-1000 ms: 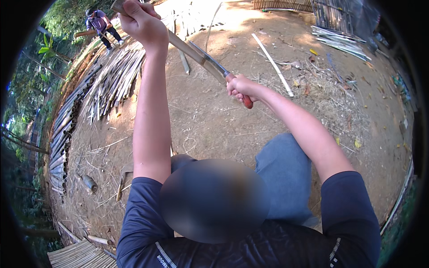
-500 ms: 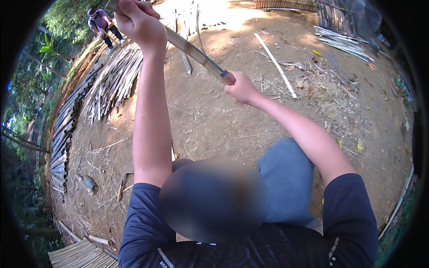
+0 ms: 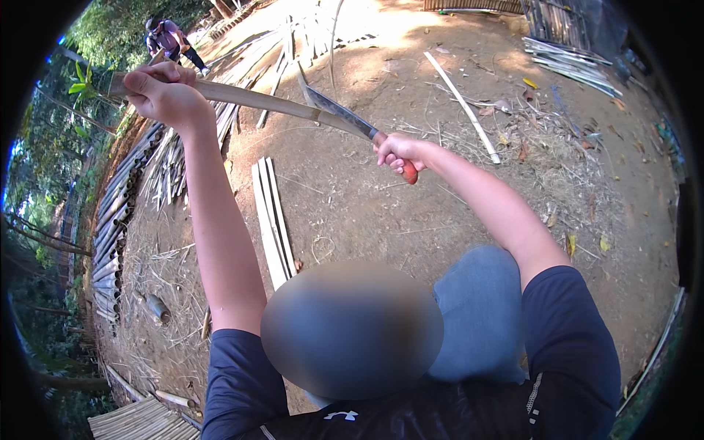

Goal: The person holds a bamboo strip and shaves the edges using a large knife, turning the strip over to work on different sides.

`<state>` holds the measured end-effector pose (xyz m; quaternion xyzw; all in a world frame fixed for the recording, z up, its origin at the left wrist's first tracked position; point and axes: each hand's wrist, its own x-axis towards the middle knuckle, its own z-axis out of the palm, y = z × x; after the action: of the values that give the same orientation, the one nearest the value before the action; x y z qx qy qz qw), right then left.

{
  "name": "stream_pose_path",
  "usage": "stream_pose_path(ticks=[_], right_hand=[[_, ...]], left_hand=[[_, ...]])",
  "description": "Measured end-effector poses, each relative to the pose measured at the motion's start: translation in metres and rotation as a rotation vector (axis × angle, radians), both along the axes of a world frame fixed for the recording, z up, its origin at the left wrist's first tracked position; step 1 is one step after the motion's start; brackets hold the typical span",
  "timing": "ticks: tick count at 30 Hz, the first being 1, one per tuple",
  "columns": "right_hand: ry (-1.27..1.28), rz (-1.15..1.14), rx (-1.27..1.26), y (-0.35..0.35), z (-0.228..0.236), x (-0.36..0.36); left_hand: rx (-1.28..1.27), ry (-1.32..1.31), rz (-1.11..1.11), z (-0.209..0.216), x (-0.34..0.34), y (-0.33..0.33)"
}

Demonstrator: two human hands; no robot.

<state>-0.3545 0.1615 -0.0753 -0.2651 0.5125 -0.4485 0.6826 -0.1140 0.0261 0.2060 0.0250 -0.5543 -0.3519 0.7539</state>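
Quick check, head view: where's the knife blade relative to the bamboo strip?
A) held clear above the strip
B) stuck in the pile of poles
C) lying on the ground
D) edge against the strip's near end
D: the right hand holds the knife with its blade meeting the near end of the bamboo strip, which the left hand grips at the far end.

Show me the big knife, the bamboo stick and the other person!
big knife (image 3: 339,111), head view, on the blade.
bamboo stick (image 3: 249,97), head view, mid-shaft.
other person (image 3: 170,38), head view, on the back.
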Motion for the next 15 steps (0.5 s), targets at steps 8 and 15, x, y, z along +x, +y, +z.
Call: stream_pose_path(ticks=[8, 15], right_hand=[[1.095, -0.255, -0.457, 0.012, 0.032, 0.076], [1.036, -0.188, -0.087, -0.022, -0.044, 0.022]], left_hand=[[0.017, -0.020, 0.001, -0.008, 0.017, -0.007], [0.014, -0.051, 0.023, -0.004, 0.019, -0.002]])
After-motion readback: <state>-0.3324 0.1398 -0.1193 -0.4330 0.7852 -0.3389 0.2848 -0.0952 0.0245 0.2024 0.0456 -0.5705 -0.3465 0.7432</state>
